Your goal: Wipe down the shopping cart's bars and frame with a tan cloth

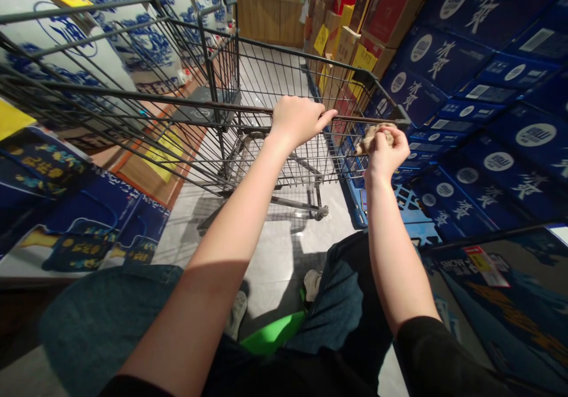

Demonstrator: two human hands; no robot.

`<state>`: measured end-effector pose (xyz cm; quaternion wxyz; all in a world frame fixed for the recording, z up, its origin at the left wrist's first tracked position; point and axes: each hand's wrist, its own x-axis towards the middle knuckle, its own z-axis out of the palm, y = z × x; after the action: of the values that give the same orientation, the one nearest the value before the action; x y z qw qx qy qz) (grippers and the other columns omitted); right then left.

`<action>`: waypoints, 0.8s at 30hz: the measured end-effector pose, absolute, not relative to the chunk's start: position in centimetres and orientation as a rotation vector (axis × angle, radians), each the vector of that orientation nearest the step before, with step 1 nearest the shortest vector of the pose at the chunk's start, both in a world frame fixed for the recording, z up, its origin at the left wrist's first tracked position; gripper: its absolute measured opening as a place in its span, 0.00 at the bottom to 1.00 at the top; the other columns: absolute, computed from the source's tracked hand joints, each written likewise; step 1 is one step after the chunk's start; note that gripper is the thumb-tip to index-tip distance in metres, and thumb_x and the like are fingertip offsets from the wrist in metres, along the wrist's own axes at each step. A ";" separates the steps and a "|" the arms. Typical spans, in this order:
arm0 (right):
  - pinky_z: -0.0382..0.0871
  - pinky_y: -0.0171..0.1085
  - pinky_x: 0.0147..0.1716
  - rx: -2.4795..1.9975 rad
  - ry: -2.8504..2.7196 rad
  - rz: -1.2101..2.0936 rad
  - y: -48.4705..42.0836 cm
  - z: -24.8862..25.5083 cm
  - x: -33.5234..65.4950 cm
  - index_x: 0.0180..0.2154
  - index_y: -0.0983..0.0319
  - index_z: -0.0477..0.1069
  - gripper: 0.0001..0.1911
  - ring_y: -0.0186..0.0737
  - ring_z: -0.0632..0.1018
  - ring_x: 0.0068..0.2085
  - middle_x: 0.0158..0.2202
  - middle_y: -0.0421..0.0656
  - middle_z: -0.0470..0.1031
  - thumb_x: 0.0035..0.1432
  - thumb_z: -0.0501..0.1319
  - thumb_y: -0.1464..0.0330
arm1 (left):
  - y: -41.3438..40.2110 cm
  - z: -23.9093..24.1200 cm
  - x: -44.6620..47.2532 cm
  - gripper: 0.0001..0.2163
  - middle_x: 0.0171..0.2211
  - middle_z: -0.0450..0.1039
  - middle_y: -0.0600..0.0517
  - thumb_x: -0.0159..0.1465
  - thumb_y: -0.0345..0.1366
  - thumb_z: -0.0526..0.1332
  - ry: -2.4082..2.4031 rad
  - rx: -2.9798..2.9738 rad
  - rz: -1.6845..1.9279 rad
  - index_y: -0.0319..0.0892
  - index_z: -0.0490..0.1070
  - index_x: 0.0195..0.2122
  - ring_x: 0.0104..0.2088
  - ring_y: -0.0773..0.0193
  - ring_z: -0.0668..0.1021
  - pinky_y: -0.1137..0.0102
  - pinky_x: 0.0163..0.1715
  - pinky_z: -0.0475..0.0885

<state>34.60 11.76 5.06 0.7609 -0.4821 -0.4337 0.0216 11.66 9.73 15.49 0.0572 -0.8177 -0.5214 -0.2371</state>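
Observation:
A wire shopping cart stands in front of me in a shop aisle, its basket holding nothing that I can see. My left hand is wrapped over the cart's near handle bar, fingers closed on it. To its right, my right hand is clenched around a crumpled brownish wad, held against the right end of the same bar.
Stacks of dark blue printed boxes line the right side and the lower left. Large white-and-blue ceramic jars stand at the left behind another cart frame. Cardboard boxes with yellow tags and a wooden counter lie ahead. A green object lies on the grey tile floor.

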 end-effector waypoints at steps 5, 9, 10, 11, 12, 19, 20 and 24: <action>0.72 0.51 0.57 -1.033 -0.923 0.007 11.8 5.3 35.2 0.33 0.61 0.71 0.04 0.40 0.79 0.46 0.38 0.40 0.74 0.52 0.59 0.73 | 9.7 15.5 11.6 0.28 0.35 0.80 0.41 0.74 0.54 0.45 -1.547 -2.454 -0.699 0.45 0.83 0.42 0.42 0.46 0.78 0.59 0.41 0.61; 0.77 0.48 0.51 -0.988 -0.912 0.161 11.9 5.4 35.4 0.37 0.62 0.72 0.07 0.40 0.80 0.43 0.39 0.41 0.76 0.53 0.61 0.71 | 9.7 15.5 11.7 0.28 0.35 0.80 0.41 0.74 0.53 0.46 -1.543 -2.452 -0.694 0.44 0.83 0.42 0.41 0.47 0.78 0.59 0.41 0.61; 0.77 0.48 0.50 -0.973 -0.835 0.151 11.9 5.5 35.5 0.38 0.61 0.72 0.07 0.39 0.80 0.42 0.39 0.41 0.76 0.54 0.60 0.71 | 9.7 15.5 11.7 0.28 0.35 0.80 0.41 0.74 0.53 0.46 -1.540 -2.453 -0.695 0.44 0.83 0.43 0.41 0.47 0.78 0.60 0.41 0.62; 0.77 0.48 0.51 -0.960 -0.776 0.127 11.9 5.5 35.4 0.37 0.61 0.71 0.07 0.39 0.80 0.43 0.39 0.41 0.76 0.55 0.60 0.71 | 9.7 15.4 11.7 0.28 0.35 0.80 0.41 0.75 0.53 0.46 -1.536 -2.454 -0.698 0.44 0.83 0.43 0.41 0.47 0.78 0.60 0.41 0.62; 0.76 0.48 0.52 -0.951 -0.760 0.110 11.9 5.5 35.3 0.37 0.61 0.71 0.06 0.39 0.80 0.43 0.39 0.41 0.76 0.54 0.60 0.71 | 9.7 15.4 11.7 0.28 0.35 0.80 0.41 0.75 0.53 0.45 -1.532 -2.453 -0.701 0.43 0.83 0.43 0.41 0.47 0.78 0.60 0.41 0.62; 0.76 0.49 0.54 -0.905 -0.813 0.162 11.9 5.7 34.1 0.36 0.61 0.72 0.06 0.38 0.81 0.43 0.38 0.39 0.77 0.53 0.63 0.70 | 9.8 15.3 11.7 0.28 0.36 0.80 0.41 0.75 0.53 0.46 -1.538 -2.442 -0.692 0.43 0.83 0.43 0.41 0.49 0.78 0.60 0.42 0.61; 0.76 0.49 0.54 -0.896 -0.738 0.130 11.9 5.8 34.2 0.35 0.61 0.72 0.05 0.37 0.80 0.42 0.38 0.39 0.76 0.53 0.62 0.71 | 9.7 15.3 11.8 0.28 0.35 0.80 0.41 0.75 0.53 0.45 -1.537 -2.444 -0.698 0.43 0.83 0.43 0.41 0.49 0.78 0.60 0.42 0.61; 0.75 0.49 0.55 -0.905 -0.827 0.138 12.0 5.8 34.0 0.34 0.61 0.72 0.06 0.37 0.80 0.43 0.37 0.38 0.76 0.51 0.64 0.72 | 9.7 15.4 11.8 0.28 0.35 0.80 0.42 0.75 0.53 0.46 -1.533 -2.446 -0.712 0.43 0.83 0.43 0.42 0.48 0.78 0.60 0.43 0.61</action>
<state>34.02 11.97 5.79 0.8158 -0.4243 -0.3876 0.0646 11.83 9.72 15.35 0.0840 -0.8198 -0.5138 -0.2385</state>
